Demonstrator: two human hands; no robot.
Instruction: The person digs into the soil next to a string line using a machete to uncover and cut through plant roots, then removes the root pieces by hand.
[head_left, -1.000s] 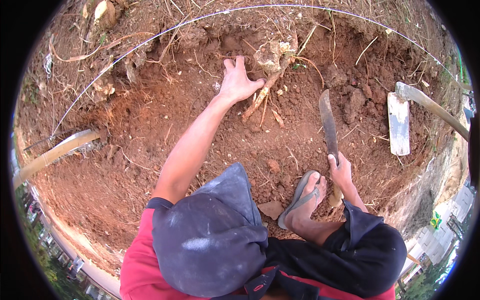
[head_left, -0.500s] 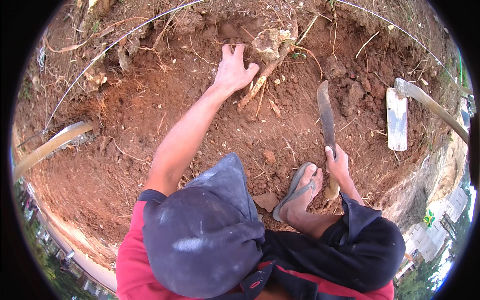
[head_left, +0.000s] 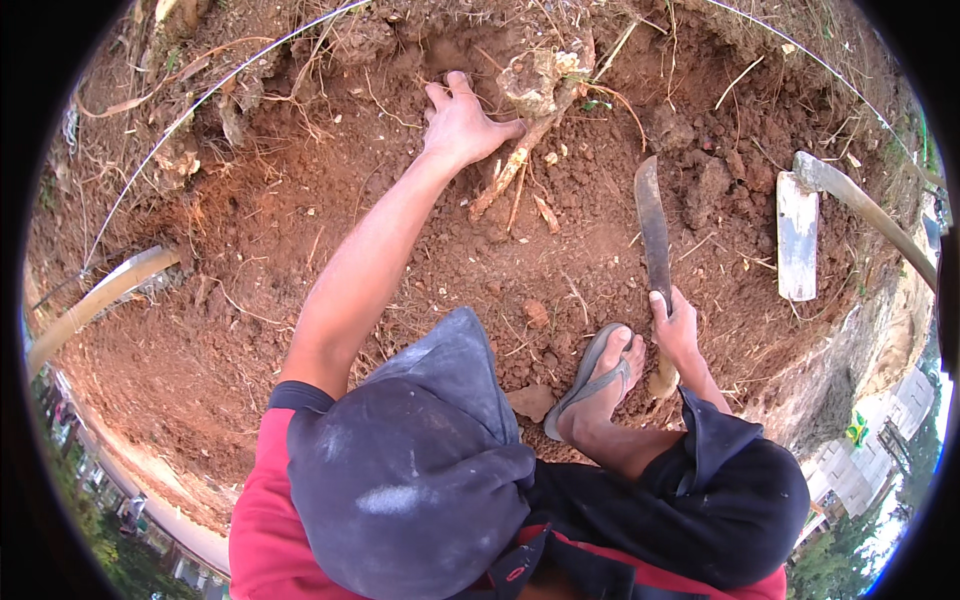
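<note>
My left hand (head_left: pixel 465 128) reaches out to the reddish soil with its fingers spread. Its thumb tip is at the edge of a cut root stump (head_left: pixel 530 85), touching or nearly touching it. From the stump a pale, partly stripped root (head_left: pixel 500 185) runs down toward me over the dirt. On the right, my right hand (head_left: pixel 677 330) is wrapped round the handle of a machete (head_left: pixel 653 220). Its long dark blade points away from me, low over the ground beside my sandalled foot (head_left: pixel 598 385).
A hoe with a whitish worn blade (head_left: pixel 797 235) and wooden handle lies at the right. Another tool with a curved wooden handle (head_left: pixel 105 300) is at the left. A white string (head_left: pixel 190 110) crosses the far side. Flat stone (head_left: pixel 531 402) and clods lie near my foot.
My left hand has shifted slightly, with its fingers spreading and its thumb stretching toward the stump. The right hand and the machete stay nearly in place.
</note>
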